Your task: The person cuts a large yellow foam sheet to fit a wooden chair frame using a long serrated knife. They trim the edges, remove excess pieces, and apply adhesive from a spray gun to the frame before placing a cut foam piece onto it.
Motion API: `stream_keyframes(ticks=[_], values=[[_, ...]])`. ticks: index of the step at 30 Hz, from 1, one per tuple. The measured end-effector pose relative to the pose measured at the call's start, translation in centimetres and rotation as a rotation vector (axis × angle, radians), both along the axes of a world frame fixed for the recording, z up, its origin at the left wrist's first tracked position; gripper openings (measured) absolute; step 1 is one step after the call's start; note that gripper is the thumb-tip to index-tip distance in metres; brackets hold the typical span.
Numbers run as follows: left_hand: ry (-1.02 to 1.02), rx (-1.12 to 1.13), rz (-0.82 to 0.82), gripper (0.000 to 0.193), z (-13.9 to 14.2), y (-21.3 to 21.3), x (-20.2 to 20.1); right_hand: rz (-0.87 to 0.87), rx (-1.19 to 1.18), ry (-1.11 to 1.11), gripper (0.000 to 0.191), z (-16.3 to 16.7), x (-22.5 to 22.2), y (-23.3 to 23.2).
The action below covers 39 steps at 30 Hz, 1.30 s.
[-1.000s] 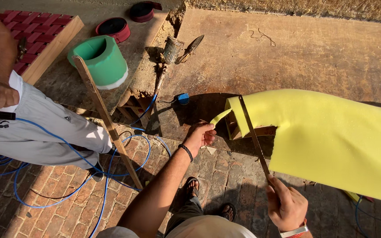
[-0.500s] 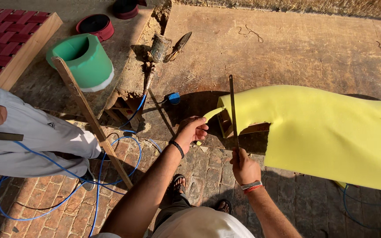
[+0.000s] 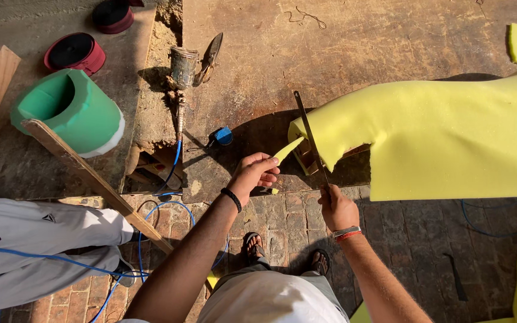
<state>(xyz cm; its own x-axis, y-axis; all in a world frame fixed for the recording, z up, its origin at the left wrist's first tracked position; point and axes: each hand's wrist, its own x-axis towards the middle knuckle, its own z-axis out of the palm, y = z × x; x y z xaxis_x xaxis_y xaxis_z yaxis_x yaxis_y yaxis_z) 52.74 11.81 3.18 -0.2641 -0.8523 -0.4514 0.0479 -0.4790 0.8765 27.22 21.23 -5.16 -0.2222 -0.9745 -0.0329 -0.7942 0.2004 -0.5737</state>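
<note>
A big sheet of yellow foam [image 3: 438,143] lies draped over a support at the right. My right hand [image 3: 337,206] grips the handle of a long thin blade [image 3: 310,134], which stands against the foam's left edge. My left hand [image 3: 255,174] pinches a narrow yellow foam strip [image 3: 287,149] that hangs from that same edge. Both hands are above the border between a wooden board and the brick floor, with my sandalled feet [image 3: 282,251] below them.
A green foam roll [image 3: 70,110] and a wooden slat [image 3: 91,179] lie at the left. Red-and-black rolls [image 3: 76,52], a metal can [image 3: 184,66], shears [image 3: 210,54] and a blue hose [image 3: 169,179] sit beyond. Another person in grey trousers [image 3: 37,245] stands at the lower left.
My right hand has brought the blade from low on the right up against the foam's left edge. My left hand now holds the thin strip away from the foam.
</note>
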Motion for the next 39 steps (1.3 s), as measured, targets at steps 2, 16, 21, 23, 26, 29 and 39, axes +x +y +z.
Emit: stream_keyframes(ticks=[2, 16, 21, 23, 26, 29, 39], values=[[-0.002, -0.013, -0.017, 0.022, -0.2, -0.1, 0.3, -0.008, -0.033, 0.0, 0.015, -0.2, 0.3, -0.1], [0.077, -0.071, -0.075, 0.016, -0.8, 1.2, -0.6, 0.004, -0.078, 0.106, 0.021, -0.1, -0.1, 0.3], [0.018, -0.081, -0.075, 0.018, -0.3, 1.8, -1.5, 0.058, -0.137, 0.216, 0.021, -0.4, 0.3, -3.1], [0.027, -0.091, -0.064, 0.018, -0.3, 2.1, -1.9, 0.083, -0.232, 0.201, 0.022, -0.5, -0.1, -2.9], [0.043, -0.091, -0.064, 0.017, -0.2, 2.4, -2.1, 0.057, -0.103, 0.125, 0.021, -0.3, -1.2, -0.3], [0.048, -0.094, -0.036, 0.017, 0.0, 2.6, -2.0, 0.072, -0.004, 0.114, 0.022, -0.1, -1.5, 0.6], [0.14, -0.109, 0.13, 0.019, 1.7, 0.8, -0.2, 0.041, 0.035, 0.138, 0.023, 0.5, -1.3, -0.8]])
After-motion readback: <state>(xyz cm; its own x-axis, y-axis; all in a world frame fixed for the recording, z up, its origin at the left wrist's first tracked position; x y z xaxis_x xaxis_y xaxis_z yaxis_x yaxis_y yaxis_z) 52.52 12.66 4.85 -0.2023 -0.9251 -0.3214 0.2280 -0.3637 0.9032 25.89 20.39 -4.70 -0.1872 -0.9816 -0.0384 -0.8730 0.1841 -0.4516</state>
